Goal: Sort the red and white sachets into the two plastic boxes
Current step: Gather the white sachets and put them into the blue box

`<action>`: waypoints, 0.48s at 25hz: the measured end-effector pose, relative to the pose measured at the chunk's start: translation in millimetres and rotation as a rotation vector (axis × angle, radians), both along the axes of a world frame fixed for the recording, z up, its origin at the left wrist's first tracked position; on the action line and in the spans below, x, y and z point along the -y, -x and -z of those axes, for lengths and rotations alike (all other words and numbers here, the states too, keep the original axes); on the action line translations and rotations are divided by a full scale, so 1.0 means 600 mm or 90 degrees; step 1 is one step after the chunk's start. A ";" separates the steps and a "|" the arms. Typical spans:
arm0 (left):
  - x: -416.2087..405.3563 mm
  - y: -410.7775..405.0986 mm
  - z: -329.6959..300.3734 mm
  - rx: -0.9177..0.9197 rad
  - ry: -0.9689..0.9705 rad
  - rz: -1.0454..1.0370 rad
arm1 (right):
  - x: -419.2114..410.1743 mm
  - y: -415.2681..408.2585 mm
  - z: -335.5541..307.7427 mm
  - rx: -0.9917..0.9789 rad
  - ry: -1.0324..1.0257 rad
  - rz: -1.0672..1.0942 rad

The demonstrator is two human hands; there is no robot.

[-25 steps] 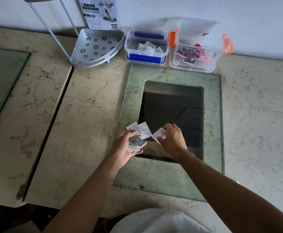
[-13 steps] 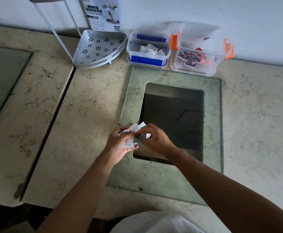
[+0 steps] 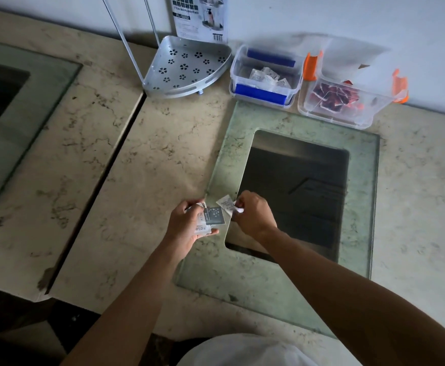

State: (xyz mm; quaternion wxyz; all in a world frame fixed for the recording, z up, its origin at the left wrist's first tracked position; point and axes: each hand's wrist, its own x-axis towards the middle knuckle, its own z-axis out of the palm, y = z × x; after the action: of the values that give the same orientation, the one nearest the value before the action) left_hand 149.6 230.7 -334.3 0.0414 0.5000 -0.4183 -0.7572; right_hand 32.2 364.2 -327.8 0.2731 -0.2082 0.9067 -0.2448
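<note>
A sachet stack (image 3: 205, 220) was gripped by the left hand (image 3: 183, 228); a white sachet (image 3: 226, 204) was pinched by the right hand (image 3: 254, 215) above the glass panel (image 3: 269, 291) edge. Open marble countertop (image 3: 137, 167) was left toward 11 o'clock.

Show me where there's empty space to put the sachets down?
Bare counter lies between the dark seam and the green glass panel, and right of the panel too. It is crowded along the wall: metal shelf, blue-clipped box, orange-clipped box.
</note>
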 end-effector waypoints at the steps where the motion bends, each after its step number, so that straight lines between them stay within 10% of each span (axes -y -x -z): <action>1: 0.001 0.003 -0.002 0.010 0.029 0.007 | 0.003 0.000 -0.003 0.042 0.063 0.041; 8: -0.022 0.043 -0.016 -0.001 -0.087 -0.024 | -0.008 -0.014 -0.026 -0.045 0.152 -0.276; 12: -0.036 0.043 -0.008 -0.054 -0.048 0.012 | -0.019 0.010 -0.023 -0.005 0.164 -0.091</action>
State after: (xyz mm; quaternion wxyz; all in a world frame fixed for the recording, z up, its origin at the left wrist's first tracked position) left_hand 123.9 252.6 -329.3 0.0333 0.4644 -0.3924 -0.7932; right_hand 26.2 375.5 -314.1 0.2570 -0.3068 0.8517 -0.3383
